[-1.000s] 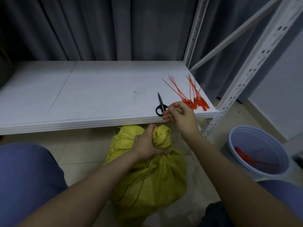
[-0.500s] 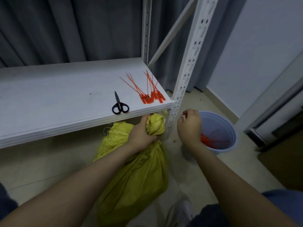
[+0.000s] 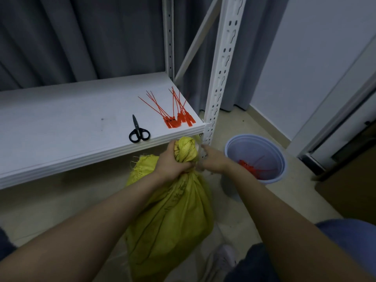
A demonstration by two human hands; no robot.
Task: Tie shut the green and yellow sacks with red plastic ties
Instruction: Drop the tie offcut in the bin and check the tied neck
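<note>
A stuffed yellow woven sack [image 3: 168, 220] stands on the floor below the shelf's front edge. My left hand [image 3: 171, 163] grips its gathered neck just under the bunched top. My right hand [image 3: 213, 159] is pressed against the right side of the same neck with its fingers curled in toward it. No tie shows in that hand or on the neck, which my hands cover. Several loose red plastic ties [image 3: 177, 119] lie on the shelf's right front corner. No green sack is in view.
Black scissors [image 3: 139, 133] lie on the white shelf [image 3: 61, 123], left of the ties. The rack's white upright post [image 3: 221, 68] stands just behind my hands. A pale blue bucket [image 3: 282, 159] holding red tie pieces sits on the floor to the right.
My right hand left the shelf edge by the scissors, swung over toward the bucket, and has come back to the sack's neck. My left hand kept its grip. The view turned right.
</note>
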